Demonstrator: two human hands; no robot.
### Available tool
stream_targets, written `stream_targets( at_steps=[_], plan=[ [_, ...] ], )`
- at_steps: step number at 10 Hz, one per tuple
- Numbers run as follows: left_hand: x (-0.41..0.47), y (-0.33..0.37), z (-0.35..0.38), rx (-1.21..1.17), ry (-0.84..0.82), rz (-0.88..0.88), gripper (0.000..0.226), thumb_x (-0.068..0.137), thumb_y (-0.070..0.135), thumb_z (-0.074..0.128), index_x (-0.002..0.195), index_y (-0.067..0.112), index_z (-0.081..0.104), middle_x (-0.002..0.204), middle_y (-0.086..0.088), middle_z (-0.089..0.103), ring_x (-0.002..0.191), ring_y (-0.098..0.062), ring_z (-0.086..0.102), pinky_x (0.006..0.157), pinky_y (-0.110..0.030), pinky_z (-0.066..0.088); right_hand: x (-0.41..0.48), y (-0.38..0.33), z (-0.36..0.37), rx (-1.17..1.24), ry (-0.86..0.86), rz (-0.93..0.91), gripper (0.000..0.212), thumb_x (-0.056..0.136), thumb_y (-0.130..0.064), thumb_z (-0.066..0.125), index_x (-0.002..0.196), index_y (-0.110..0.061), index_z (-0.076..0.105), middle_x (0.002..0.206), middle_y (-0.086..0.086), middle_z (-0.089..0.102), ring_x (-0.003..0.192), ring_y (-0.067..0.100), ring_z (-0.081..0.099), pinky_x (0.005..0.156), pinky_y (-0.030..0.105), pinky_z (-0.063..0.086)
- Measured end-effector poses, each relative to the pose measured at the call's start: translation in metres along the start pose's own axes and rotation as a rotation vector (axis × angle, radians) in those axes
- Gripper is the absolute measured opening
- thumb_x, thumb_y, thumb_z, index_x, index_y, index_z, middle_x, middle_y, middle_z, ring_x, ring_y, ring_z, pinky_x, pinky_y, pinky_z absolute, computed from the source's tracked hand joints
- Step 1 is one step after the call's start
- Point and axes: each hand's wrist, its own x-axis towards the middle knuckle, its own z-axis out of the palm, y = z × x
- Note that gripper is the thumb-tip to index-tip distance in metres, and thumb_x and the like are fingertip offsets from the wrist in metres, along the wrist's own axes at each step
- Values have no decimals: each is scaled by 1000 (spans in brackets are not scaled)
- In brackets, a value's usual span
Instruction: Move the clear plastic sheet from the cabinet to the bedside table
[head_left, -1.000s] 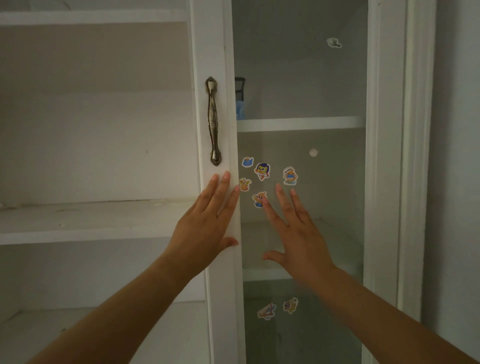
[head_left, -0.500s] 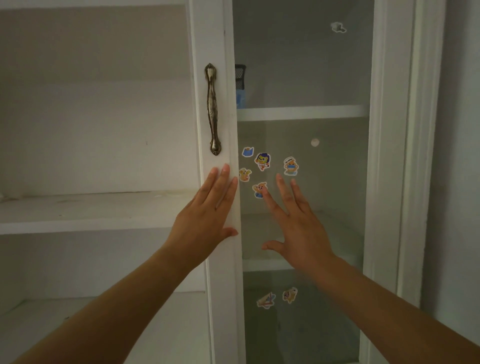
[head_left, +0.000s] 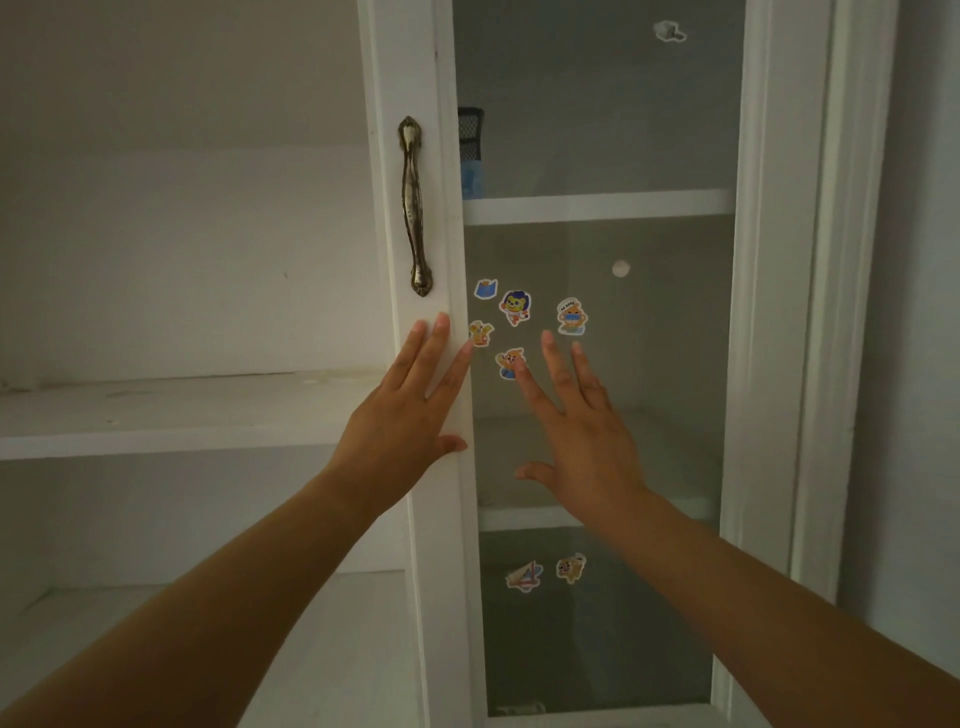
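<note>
Clear plastic sheet (head_left: 649, 338) with cartoon stickers (head_left: 515, 307) fills cabinet door (head_left: 410, 62) frame. Left hand (head_left: 405, 415) flat on stile, right hand (head_left: 582, 431) flat on sheet; both grips spread, holding nothing. Barely shifted since a second ago: sheet not yet freed. Sticker text too small to read.

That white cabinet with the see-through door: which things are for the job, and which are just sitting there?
For the job:
- clear panel with cartoon stickers in the white cabinet door
- left hand, flat on the white door frame
- right hand, spread on the panel

Just there:
- bronze metal door handle
- black mesh holder
- white shelves
</note>
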Motion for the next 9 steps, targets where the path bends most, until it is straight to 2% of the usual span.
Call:
stream_targets(
  at_steps=[2,3,4,5,7,8,9],
  plan=[
    [0,4,-4,-1,-45,-31,101,76,48,61,139,25,-13,147,-2,-25,140,-25,-16,105,-41,34,-1,-3,-3,-23,-7,9,114,67,-44,75,146,-29,-6,150,0,-26,141,29,-17,114,47,13],
    [-1,6,-7,24,-50,-45,101,73,49,65,145,21,-2,155,-9,-7,142,-30,-5,102,-43,36,-2,-3,-5,-25,-14,7,113,68,-43,74,145,-28,-7,147,-1,-30,141,29,-18,114,47,11],
    [-1,7,-10,58,-82,-43,101,75,52,61,142,22,-9,156,-11,-8,142,-30,-7,109,-43,21,-3,-5,-8,-39,-27,8,112,71,-44,72,145,-28,-10,146,0,-32,140,29,-19,115,47,10],
    [-2,6,-19,60,-124,-40,97,79,56,52,138,27,-20,155,-9,-16,142,-28,-14,111,-42,3,-3,-6,-14,-6,-45,10,104,76,-44,68,145,-29,-8,152,1,-26,141,29,-17,115,45,11],
    [-14,3,-42,33,-170,-131,87,80,64,34,145,24,-11,156,-5,-11,142,-28,-13,113,-49,2,-8,-11,-45,135,-18,30,75,86,-48,53,145,-28,12,157,3,0,143,26,8,113,42,21],
    [-28,0,-55,-4,-177,-208,84,77,70,17,145,28,-10,157,-3,-10,143,-27,-12,113,-50,2,-15,-22,-70,138,-17,23,68,89,-55,38,145,-26,14,157,3,5,143,23,9,112,40,20],
    [-42,-5,-75,-2,-126,-191,83,75,76,3,145,31,-6,157,0,-5,143,-25,-7,113,-52,3,-22,-35,-96,119,-13,14,69,89,-60,29,146,-26,11,157,1,6,143,21,7,112,41,19]
  ],
)
